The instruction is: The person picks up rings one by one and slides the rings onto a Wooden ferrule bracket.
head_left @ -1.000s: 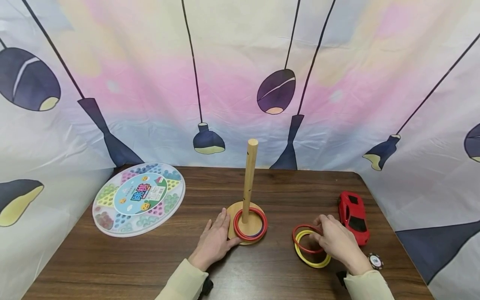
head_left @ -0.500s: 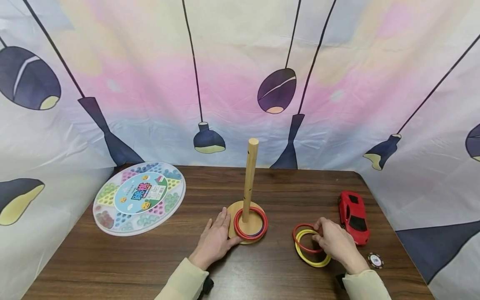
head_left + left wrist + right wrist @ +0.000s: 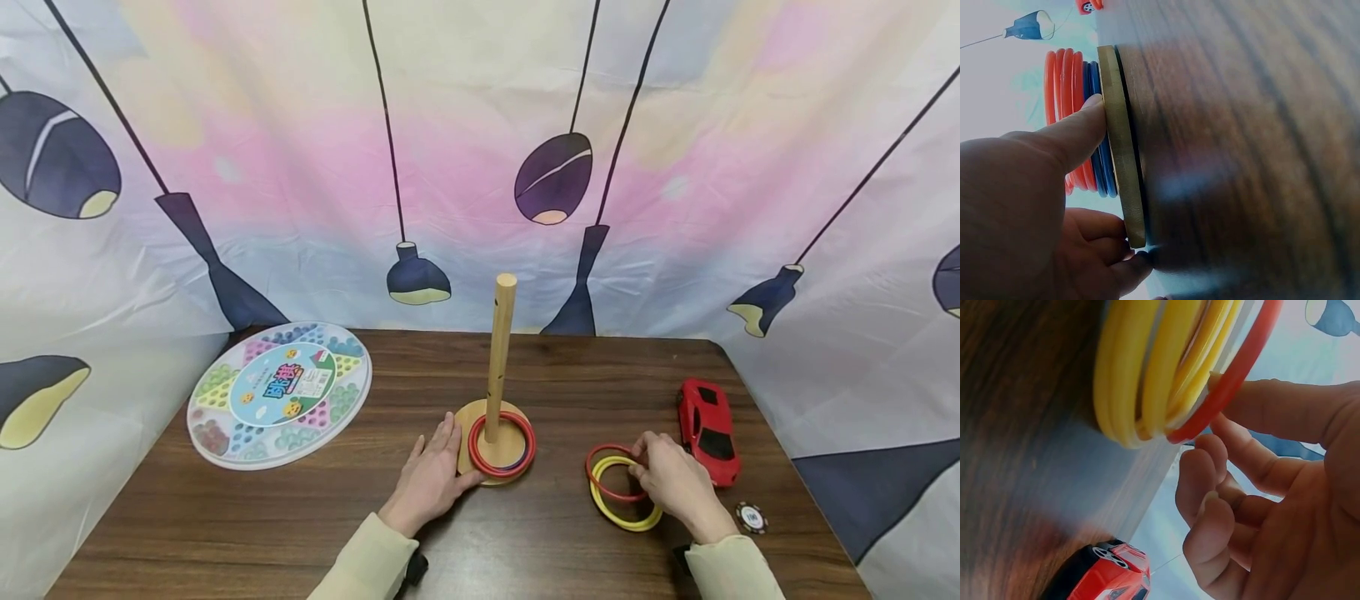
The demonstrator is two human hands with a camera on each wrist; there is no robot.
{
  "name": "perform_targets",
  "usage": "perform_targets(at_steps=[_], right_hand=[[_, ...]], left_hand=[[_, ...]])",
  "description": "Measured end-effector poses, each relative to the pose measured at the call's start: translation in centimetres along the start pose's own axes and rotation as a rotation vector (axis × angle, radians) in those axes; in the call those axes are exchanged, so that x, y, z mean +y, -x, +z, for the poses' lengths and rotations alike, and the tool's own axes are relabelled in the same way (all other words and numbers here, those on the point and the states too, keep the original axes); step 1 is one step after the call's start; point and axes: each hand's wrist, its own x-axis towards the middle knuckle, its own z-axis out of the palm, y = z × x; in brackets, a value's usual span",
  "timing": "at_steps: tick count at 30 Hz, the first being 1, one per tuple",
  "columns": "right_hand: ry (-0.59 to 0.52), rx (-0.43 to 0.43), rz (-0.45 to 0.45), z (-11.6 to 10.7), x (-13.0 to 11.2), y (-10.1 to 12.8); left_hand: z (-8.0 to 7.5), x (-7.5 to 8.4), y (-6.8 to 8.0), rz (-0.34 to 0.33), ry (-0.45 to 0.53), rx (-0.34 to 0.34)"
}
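Note:
A wooden ring-toss stand, with its upright peg (image 3: 498, 358) and round base (image 3: 468, 417), stands mid-table. Several red rings (image 3: 1067, 81) are stacked over blue rings (image 3: 1107, 165) around the peg, on the base. My left hand (image 3: 427, 483) rests against the base's left side, fingers extended and thumb at its front edge. To the right, my right hand (image 3: 675, 479) pinches a red ring (image 3: 1244, 359) between thumb and forefinger. That ring leans over a stack of yellow rings (image 3: 1163, 381), overlapping them in the head view. The other right fingers are loosely curled.
A red toy car (image 3: 708, 429) is just beyond my right hand, with a poker chip (image 3: 751, 517) near its front. A round Chinese checkers board (image 3: 202, 408) lies at the far left. Behind the wooden table (image 3: 570, 550) hangs a printed curtain (image 3: 480, 167).
Almost nothing moves. My right hand shifts very slightly on the red ring, and the whole head view drifts up a few pixels. The left hand stays against the base.

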Motion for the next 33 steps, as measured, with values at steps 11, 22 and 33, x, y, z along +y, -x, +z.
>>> perform_targets(at_steps=[11, 22, 33], right_hand=[[0.007, 0.014, -0.031, 0.4, 0.6, -0.1], [-0.063, -0.004, -0.05, 0.2, 1.0, -0.1], [-0.12, -0.005, -0.027, -0.3, 0.9, -0.4]], left_hand=[[0.0, -0.1, 0.0, 0.004, 0.011, -0.001], [0.1, -0.1, 0.0, 0.007, 0.019, -0.005], [0.2, -0.2, 0.0, 0.001, 0.013, 0.002]])
